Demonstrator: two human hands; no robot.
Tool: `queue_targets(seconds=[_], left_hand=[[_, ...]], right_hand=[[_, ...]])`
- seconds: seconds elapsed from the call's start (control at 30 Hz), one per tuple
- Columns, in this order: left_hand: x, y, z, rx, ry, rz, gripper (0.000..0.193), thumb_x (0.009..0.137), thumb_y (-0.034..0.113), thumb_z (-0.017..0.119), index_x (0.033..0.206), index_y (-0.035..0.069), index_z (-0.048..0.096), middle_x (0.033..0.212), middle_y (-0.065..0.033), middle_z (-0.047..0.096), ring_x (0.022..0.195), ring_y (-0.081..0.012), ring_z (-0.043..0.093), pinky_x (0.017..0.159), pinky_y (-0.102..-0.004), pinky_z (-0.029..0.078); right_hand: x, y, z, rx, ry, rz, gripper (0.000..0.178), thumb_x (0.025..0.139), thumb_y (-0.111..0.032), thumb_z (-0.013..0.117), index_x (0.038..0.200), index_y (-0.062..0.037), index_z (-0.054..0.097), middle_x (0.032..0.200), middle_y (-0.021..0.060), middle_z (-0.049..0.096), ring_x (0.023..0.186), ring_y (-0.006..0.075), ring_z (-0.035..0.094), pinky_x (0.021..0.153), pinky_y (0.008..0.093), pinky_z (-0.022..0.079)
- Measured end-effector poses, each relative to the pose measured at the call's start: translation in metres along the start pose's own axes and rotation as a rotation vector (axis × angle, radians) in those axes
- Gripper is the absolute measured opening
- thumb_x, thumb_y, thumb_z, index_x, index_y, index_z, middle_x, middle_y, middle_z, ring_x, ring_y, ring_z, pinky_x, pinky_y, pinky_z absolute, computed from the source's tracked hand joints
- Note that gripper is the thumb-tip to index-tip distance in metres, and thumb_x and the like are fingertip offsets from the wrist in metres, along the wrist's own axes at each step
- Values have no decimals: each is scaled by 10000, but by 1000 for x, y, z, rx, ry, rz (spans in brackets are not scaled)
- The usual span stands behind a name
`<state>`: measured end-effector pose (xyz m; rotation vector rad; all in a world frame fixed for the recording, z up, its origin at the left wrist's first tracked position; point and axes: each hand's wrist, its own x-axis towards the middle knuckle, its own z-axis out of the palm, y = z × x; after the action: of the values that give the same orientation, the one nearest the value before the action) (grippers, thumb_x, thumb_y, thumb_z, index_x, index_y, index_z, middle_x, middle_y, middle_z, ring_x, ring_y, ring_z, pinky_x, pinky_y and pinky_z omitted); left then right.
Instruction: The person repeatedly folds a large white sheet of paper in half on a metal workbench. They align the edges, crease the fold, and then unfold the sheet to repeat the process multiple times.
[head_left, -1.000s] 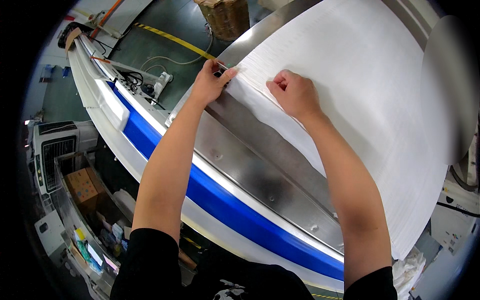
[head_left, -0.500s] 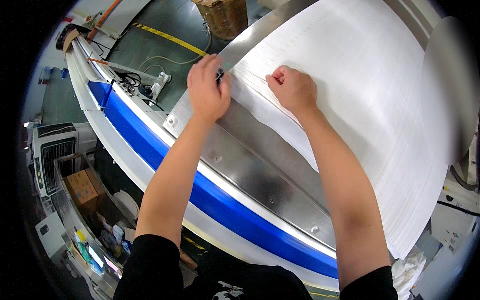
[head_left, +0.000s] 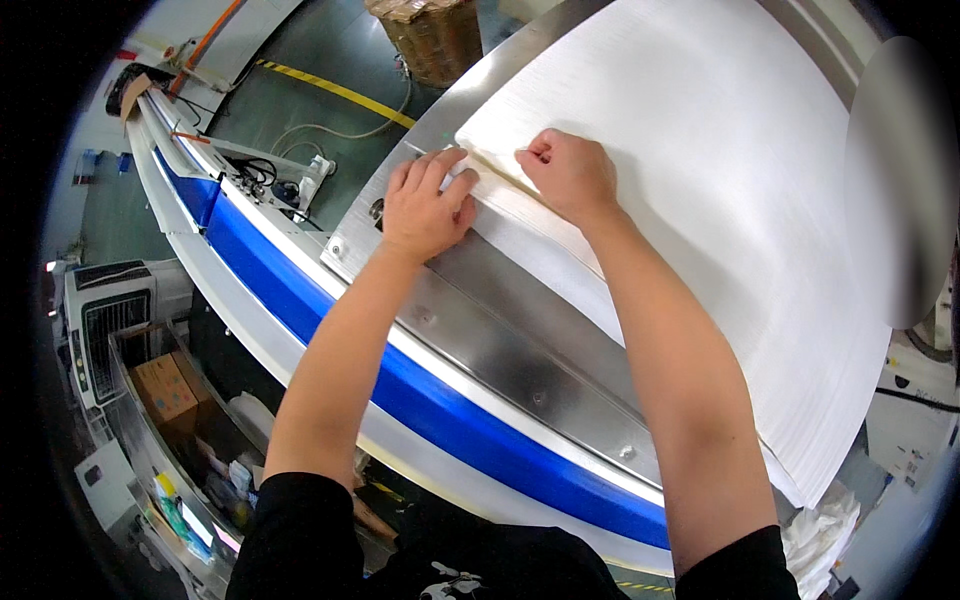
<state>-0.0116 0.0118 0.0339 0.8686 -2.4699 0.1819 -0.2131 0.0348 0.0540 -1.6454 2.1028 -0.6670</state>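
A broad stack of thin white sheets point(head_left: 740, 230), perhaps cloth or paper, lies over a metal table point(head_left: 480, 310). My left hand point(head_left: 428, 205) is at the stack's near-left corner, its fingers curled round the white edge there. On the metal beside that hand's wrist sits a small dark thing point(head_left: 377, 212), too small to name. My right hand point(head_left: 572, 178) is closed in a fist-like pinch over the stack's near edge, just right of the left hand. Whatever is between its fingertips is hidden. Below both hands a white layer point(head_left: 560, 270) hangs loose over the metal.
A blue and white rail point(head_left: 440, 410) runs along the table's near side. A brown wrapped drum point(head_left: 430, 40) stands on the floor beyond, near yellow-black tape point(head_left: 340, 95). At left are a fan unit point(head_left: 115, 310) and a cart with a cardboard box point(head_left: 165, 390).
My left hand has moved down slightly and now curls round the stack's corner. A dark thing earlier seen at its fingers now shows by the wrist. My right hand has shifted slightly left.
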Motion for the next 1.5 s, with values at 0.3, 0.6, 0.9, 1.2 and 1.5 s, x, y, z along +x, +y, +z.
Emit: queue_targets(seconds=[0.3,0.6,0.9,1.2,1.5], left_hand=[[25,-23,-40,-39,-582,178,445,643,110,674,1074,76,572,1111,-132,598,1077,-296,546,1015,-456,337],[64,36,-3,500,-1008,241,443,671,63,667,1095,171,601,992,-94,639,984,-258,605,891,-421,418],[32,-45,51,474,-825,95,300,824,-23,458,1077,23,612,1019,-216,620,964,-373,590,806,-469,466],[9,-139,59,610,-776,334,294,851,27,440,1108,8,580,1059,-184,605,1010,-355,538,913,-415,411],[18,-73,35,596,-830,200,319,840,55,417,1093,130,597,1094,-74,619,1087,-256,543,1051,-427,290]], right_hand=[[-200,62,-66,-203,77,164,341,902,-369,478,904,-81,660,809,156,643,748,360,611,717,444,475],[-485,307,-218,-584,98,764,560,960,-458,288,848,-98,701,855,155,668,942,312,607,981,487,335],[-630,440,-331,-729,30,1060,590,966,-475,241,965,-85,683,1049,139,648,1001,266,602,1069,461,248],[-702,509,-399,-751,-349,1252,337,812,-237,527,1124,-143,611,1072,139,638,1011,299,605,866,413,484],[-728,505,-411,-901,-317,1230,351,785,-168,531,1113,-245,631,1015,72,662,922,288,628,794,416,496]])
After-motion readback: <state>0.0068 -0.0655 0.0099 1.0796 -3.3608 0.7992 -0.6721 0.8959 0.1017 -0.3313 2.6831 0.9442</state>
